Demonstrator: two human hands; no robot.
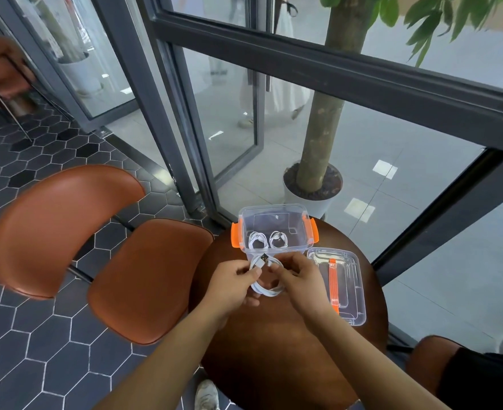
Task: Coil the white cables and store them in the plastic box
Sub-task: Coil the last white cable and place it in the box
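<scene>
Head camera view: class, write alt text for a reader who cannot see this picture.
The left hand and right hand hold a coiled white cable over a round brown table. Beyond them stands an open plastic box with two coiled cables inside; its lid lies to the right.

Daylight floods in through the glass (415, 202); bright patches (384, 169) glint beyond it, the chair (52, 229) smears at left, window frame (333, 69) bows, plastic box (276, 216) looks crisp.

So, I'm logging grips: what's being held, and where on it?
A coiled white cable. The left hand pinches the loops just below the plug; the right hand pinches the coil's right side.
</scene>
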